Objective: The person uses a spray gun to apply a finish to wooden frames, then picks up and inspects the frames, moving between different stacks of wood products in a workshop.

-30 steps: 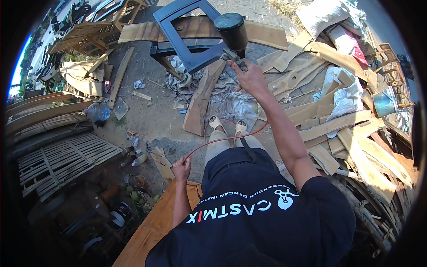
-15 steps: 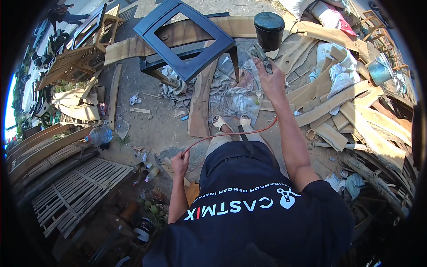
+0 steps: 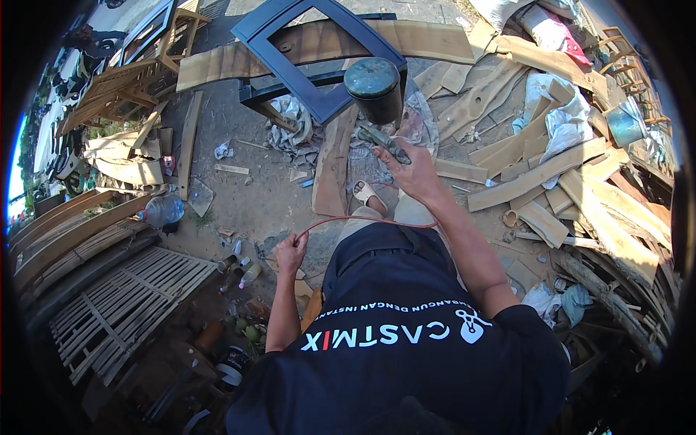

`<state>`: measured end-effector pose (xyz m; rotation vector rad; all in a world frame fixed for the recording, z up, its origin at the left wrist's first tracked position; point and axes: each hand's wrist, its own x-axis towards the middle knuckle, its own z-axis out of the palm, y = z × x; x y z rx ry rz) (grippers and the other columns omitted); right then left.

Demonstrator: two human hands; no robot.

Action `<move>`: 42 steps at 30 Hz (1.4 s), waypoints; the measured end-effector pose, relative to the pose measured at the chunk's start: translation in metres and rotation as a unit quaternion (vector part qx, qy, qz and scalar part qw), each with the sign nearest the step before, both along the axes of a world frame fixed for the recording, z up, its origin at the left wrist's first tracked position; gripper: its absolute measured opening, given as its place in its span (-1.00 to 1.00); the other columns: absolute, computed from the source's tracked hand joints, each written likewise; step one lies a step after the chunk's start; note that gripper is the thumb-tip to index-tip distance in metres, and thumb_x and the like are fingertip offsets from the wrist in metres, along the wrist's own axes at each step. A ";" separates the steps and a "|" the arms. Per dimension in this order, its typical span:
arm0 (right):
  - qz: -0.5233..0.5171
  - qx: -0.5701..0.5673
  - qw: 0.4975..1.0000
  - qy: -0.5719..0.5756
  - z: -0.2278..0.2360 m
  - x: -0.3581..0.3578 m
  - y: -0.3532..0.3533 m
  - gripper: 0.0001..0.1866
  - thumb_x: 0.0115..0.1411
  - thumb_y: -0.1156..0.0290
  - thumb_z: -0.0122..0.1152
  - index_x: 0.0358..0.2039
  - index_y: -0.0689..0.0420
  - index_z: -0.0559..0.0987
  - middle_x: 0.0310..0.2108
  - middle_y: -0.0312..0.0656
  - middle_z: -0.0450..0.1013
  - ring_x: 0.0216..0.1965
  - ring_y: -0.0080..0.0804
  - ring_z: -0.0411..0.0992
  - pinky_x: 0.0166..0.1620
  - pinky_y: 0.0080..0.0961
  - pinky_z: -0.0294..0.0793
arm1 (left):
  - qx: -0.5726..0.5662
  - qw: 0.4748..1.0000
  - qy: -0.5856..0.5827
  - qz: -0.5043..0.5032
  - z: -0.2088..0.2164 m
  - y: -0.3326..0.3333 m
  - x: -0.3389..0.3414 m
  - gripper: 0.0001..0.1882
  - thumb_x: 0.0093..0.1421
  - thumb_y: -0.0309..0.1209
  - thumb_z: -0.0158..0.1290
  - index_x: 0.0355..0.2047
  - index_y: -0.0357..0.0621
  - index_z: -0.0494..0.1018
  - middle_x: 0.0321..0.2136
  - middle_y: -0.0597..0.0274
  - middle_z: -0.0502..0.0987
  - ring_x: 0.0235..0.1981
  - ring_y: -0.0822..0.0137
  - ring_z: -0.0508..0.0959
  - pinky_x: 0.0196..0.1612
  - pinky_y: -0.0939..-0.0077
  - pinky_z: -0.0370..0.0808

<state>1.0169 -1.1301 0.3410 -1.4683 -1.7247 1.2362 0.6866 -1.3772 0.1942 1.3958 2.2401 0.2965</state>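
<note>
Leftward since the earlier frame, to overlap in view the right edge of the dark blue, rectangular, open-centred panel (image 3: 325, 109), has come the grey-green spray gun (image 3: 382, 140) with its dark cylindrical cup (image 3: 374, 90), the right hand's (image 3: 412, 172) fingers curled around it, trigger finger unclear. Steady spacing and even sweeps would likely work best, with the thin red hose (image 3: 377, 217), pinched in the left hand's (image 3: 291, 254) fingers, kept slack and clear.
</note>
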 end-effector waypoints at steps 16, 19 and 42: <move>-0.081 0.053 0.995 -0.020 0.003 0.024 0.007 -0.50 0.31 0.06 0.27 -0.13 0.34 0.60 -0.50 -0.11 0.56 -0.45 -0.55 0.42 -0.33 -0.43 0.46 | -0.071 0.997 0.001 -0.026 -0.015 0.027 -0.004 -0.36 0.20 0.17 0.08 -0.58 -0.27 0.48 -0.61 -0.21 0.50 -0.48 -0.20 0.58 -0.36 0.01 0.46; -0.128 0.019 0.991 0.031 0.005 0.057 0.027 -0.50 0.31 0.02 0.27 -0.18 0.33 0.62 -0.54 -0.24 0.52 -0.47 -0.60 0.40 -0.35 -0.48 0.43 | -0.096 0.995 -0.026 -0.010 -0.018 0.041 0.008 -0.35 0.20 0.18 0.09 -0.56 -0.27 0.49 -0.60 -0.21 0.51 -0.47 -0.21 0.58 -0.34 0.00 0.46; 0.261 0.037 0.965 -0.003 -0.033 0.118 0.508 -0.19 0.17 -0.35 0.17 -0.16 0.31 0.63 -0.37 0.35 0.53 -0.21 0.28 0.54 -0.11 -0.07 0.50 | -0.171 0.933 -0.089 0.303 0.011 0.222 0.409 -0.34 0.26 0.13 0.09 -0.53 -0.36 0.50 -0.66 -0.22 0.41 -0.60 -0.12 0.44 -0.42 0.04 0.35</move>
